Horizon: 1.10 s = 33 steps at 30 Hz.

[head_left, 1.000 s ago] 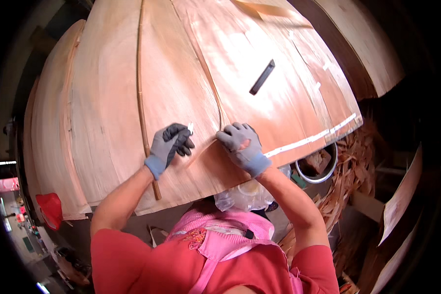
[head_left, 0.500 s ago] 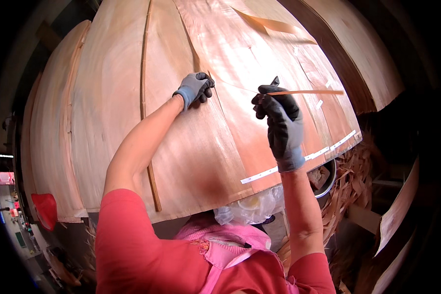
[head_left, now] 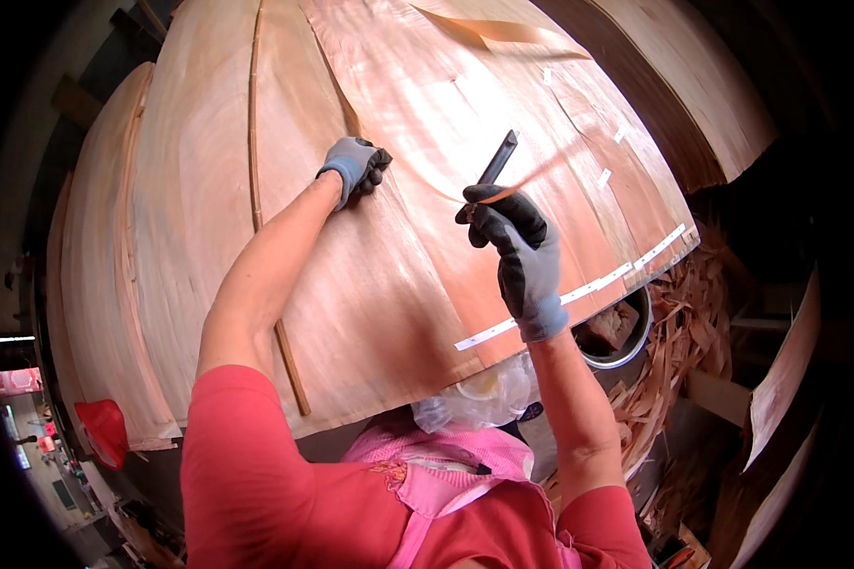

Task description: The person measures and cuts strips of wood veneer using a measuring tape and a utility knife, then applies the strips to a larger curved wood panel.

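Note:
Both hands wear grey gloves with black fingers. My left hand [head_left: 355, 173] is closed at a lengthwise seam of the wide wood veneer sheets [head_left: 370, 294], its fingertips pinching the end of a thin veneer strip [head_left: 545, 171]. From there the strip sags across to my right hand [head_left: 527, 251], and its free end sweeps up to the right, blurred. My right hand is closed too, raised over the sheets, with the strip passing through its fingers. A dark cutter knife [head_left: 499, 157] sticks up out of the same grip.
A narrow wooden stick [head_left: 253, 123] lies lengthwise left of my left arm. White perforated tape [head_left: 593, 287] runs along the near right edge. Another loose strip [head_left: 512, 33] curls at the far side. Veneer scraps [head_left: 678, 332] are heaped at the right; a red cloth-like piece [head_left: 102, 431] hangs left.
My right hand has lowered slightly and shifted left, turning the knife more into sight. The strip now bows between the hands and its free end tilts upward. My view has shifted slightly.

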### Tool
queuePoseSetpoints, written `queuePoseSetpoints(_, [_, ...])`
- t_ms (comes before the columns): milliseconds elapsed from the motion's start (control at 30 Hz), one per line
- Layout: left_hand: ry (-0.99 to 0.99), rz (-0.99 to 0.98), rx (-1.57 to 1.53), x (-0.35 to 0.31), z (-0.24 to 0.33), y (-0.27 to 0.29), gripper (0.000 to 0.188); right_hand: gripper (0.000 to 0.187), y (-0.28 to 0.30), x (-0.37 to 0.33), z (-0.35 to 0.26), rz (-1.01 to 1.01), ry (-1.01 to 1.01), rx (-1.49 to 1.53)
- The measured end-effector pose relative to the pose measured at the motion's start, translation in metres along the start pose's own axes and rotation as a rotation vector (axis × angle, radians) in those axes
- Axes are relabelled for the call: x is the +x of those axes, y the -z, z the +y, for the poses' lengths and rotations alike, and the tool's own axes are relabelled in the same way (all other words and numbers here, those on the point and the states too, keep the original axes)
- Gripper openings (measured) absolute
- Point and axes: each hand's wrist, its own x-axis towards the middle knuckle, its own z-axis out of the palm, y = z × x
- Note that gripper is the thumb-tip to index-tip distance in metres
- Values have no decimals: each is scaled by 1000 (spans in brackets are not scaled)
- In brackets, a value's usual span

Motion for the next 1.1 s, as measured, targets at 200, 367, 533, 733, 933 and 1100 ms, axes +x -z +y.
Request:
queuePoseSetpoints(200, [-6, 7, 104, 4, 1, 3, 15, 24, 1, -11, -3, 27, 8, -47])
queuePoseSetpoints(367, [2, 5, 73, 2, 1, 7, 14, 24, 5, -22, 1, -6, -30, -35])
queuePoseSetpoints(533, [-6, -36, -44, 0, -4, 9, 13, 22, 10, -23, 10, -1, -46, -33])
queuePoseSetpoints(733, [-79, -78, -73, 2, -13, 15, 16, 22, 7, -24, 19, -6, -61, -39])
queuePoseSetpoints(933, [-102, -65, 2, 1, -12, 18, 16, 22, 0, -29, 25, -48, -136, -77])
queuePoseSetpoints(1100, [-178, 1, -176, 4, -24, 18, 14, 25, -9, -36, 31, -138, -165, -113])
